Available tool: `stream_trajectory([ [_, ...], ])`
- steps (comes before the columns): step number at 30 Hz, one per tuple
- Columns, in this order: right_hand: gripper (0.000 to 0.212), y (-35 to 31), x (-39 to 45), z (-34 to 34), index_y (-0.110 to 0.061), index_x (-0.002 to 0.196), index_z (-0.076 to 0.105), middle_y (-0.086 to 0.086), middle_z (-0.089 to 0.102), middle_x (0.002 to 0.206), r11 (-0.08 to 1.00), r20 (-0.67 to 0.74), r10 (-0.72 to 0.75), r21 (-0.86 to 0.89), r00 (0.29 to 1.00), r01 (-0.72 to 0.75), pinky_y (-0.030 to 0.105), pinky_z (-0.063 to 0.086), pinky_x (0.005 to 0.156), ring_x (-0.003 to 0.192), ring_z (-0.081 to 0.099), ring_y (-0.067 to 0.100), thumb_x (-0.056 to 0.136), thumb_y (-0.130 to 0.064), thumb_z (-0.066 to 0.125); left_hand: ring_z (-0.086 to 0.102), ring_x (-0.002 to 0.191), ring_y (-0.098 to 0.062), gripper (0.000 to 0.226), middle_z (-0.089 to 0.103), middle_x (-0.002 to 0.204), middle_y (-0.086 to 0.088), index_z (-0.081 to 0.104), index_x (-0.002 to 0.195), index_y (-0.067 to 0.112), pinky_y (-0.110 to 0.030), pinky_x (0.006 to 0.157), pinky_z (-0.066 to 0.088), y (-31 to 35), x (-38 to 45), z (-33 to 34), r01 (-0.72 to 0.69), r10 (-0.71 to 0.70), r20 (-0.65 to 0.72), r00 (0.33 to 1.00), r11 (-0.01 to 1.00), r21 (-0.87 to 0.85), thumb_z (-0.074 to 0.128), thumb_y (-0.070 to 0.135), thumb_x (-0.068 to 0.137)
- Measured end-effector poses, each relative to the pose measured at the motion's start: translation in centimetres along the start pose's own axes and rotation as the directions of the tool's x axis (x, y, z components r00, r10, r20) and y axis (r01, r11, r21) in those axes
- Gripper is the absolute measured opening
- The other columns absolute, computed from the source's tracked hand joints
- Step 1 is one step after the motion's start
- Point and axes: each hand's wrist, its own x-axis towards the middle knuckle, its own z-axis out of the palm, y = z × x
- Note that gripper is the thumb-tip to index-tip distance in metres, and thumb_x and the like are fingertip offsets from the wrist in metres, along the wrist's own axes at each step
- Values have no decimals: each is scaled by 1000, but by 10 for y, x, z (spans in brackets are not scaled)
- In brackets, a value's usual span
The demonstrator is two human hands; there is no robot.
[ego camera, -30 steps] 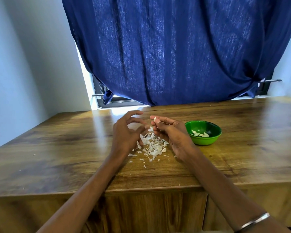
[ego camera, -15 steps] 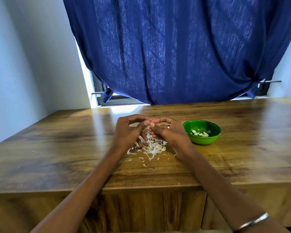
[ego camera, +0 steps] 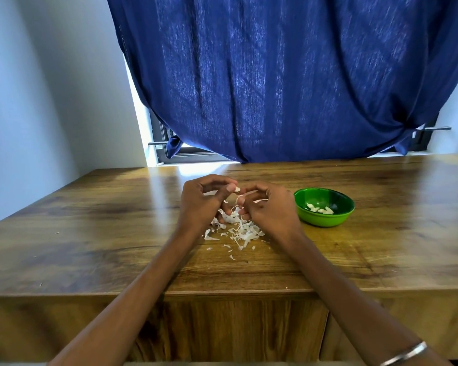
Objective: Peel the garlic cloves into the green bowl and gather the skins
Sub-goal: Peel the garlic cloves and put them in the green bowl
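Note:
Both hands hover close together over a pile of white garlic skins [ego camera: 238, 229] on the wooden table [ego camera: 103, 233]. My left hand [ego camera: 204, 202] pinches a small garlic clove [ego camera: 237, 189] between thumb and forefinger. My right hand [ego camera: 267, 207] has its fingers curled, and its fingertips pinch a thin strip of skin that hangs down toward the pile. The green bowl [ego camera: 302, 199] stands just right of my right hand and holds several peeled cloves [ego camera: 320, 208].
A dark blue curtain [ego camera: 288, 75] hangs over the window behind the table. A few skin scraps [ego camera: 232, 257] lie nearer the front edge. The table's front edge runs across below my forearms.
My hands, pressed together half a second ago, have drawn slightly apart. The clove now shows at my left fingertips and a skin strip hangs from my right fingers.

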Motion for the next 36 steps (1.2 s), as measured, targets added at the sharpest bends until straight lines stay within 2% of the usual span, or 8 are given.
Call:
stream_trajectory([
  [8,7,1,-2,-1,-19,93,77,-6,76,80,993,-83,-63,99,995,71,21,60,66,71,72,5,86,-19,78,62,45,-21,6,78,86,-1,78,89,7,-25,38,44,-3,1,0,6,-6,8,1000,1000,27,81,12,86],
  [11,8,-1,0,-3,-12,91,75,2,77,80,967,-37,41,252,998,-30,22,60,65,71,75,11,84,-11,78,60,42,-22,4,77,90,-3,75,89,4,-24,37,43,-5,2,1,7,-8,44,999,1000,19,77,7,90],
  [15,13,-1,4,-7,-1,101,72,12,78,87,791,70,211,574,975,-213,21,60,71,82,76,17,88,2,70,57,39,-19,7,76,97,-4,72,87,8,-24,36,43,-8,5,1,20,-20,6,1000,1000,-12,73,5,93],
  [17,21,0,2,-6,-7,102,74,9,78,95,842,66,172,508,983,-182,23,61,74,87,76,15,87,7,70,57,39,-18,5,76,96,-2,72,89,8,-24,36,44,-8,5,0,18,-18,-4,1000,1000,-25,72,6,93],
  [19,36,4,2,-3,-18,106,75,-1,78,103,957,34,90,273,995,-96,24,61,77,92,74,6,84,11,71,59,40,-20,4,76,96,0,73,90,8,-24,37,44,-7,5,0,7,-7,9,1000,1000,-16,73,6,93],
  [22,35,7,3,-2,-32,103,74,-12,76,105,999,-40,18,46,999,-16,25,60,79,93,71,1,82,-4,79,61,43,-24,3,77,97,2,74,93,11,-25,39,45,-8,3,1,-29,29,30,999,999,23,74,8,93],
  [25,21,7,4,-1,-30,97,77,-14,77,93,995,-85,-30,88,996,38,37,63,79,85,73,4,84,-14,80,63,44,-25,4,77,95,3,75,94,12,-25,40,45,-8,2,0,-50,48,45,998,998,48,75,9,92],
  [36,8,5,3,-1,-27,88,76,-10,76,84,992,-109,-79,85,991,88,43,64,68,79,73,6,83,-24,82,63,44,-24,4,73,96,-2,69,92,8,-25,37,44,-7,2,2,-54,48,63,997,994,96,72,8,94],
])
